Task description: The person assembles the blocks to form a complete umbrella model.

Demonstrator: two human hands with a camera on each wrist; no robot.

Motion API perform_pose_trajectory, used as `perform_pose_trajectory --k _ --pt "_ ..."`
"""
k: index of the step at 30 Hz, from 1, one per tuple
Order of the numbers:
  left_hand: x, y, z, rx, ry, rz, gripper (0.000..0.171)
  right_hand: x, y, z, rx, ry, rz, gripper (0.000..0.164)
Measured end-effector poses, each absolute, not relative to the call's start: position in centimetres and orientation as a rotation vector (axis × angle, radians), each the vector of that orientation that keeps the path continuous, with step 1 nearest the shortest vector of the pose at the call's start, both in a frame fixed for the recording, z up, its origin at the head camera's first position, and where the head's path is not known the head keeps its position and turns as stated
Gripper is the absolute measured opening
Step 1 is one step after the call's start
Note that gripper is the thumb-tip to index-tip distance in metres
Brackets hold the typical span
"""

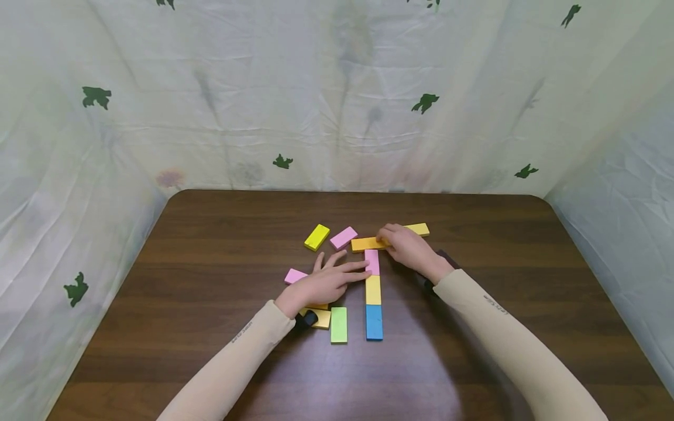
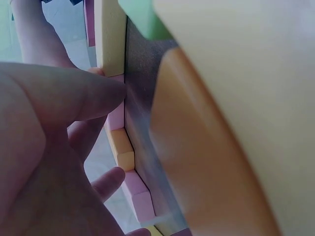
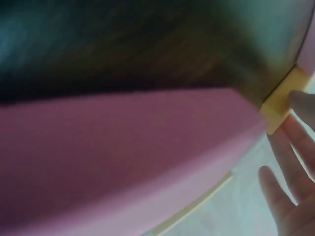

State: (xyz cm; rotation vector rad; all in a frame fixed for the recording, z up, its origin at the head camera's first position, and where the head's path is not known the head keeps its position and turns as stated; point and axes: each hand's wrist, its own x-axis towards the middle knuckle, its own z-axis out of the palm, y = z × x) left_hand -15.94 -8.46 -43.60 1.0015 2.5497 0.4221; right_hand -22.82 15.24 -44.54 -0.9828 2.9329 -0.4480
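Observation:
Rectangular wooden blocks lie on the brown table. A pink block (image 1: 371, 262), a yellow block (image 1: 372, 290) and a blue block (image 1: 374, 323) form a straight column. Across its far end lies an orange block (image 1: 363, 244), which my right hand (image 1: 411, 245) pinches between thumb and fingers; the right wrist view shows the orange block (image 3: 280, 103) at its fingertips. My left hand (image 1: 326, 283) is stretched out from the left, fingers spread, its tips touching the pink block's left side. In the left wrist view its thumb (image 2: 98, 93) hides part of that block.
Left of the column lie a green block (image 1: 339, 325), a light orange block (image 1: 322, 319) and a pink block (image 1: 293, 276), partly covered by the left hand. Farther back are a bright yellow block (image 1: 317, 237), another pink block (image 1: 344, 237) and a pale yellow block (image 1: 419, 229).

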Motion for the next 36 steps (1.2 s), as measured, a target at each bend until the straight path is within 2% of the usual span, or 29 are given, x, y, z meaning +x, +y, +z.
perform_pose_trajectory --k 20,36 --pt "-16.2 -8.6 -44.0 1.006 2.540 0.432 0.056 -22.6 18.6 -44.7 -1.084 2.908 -0.490 0.035" --pt "-16.2 -8.5 -44.1 0.992 2.543 0.439 0.055 -22.7 19.9 -45.0 -1.173 2.922 -0.485 0.032"
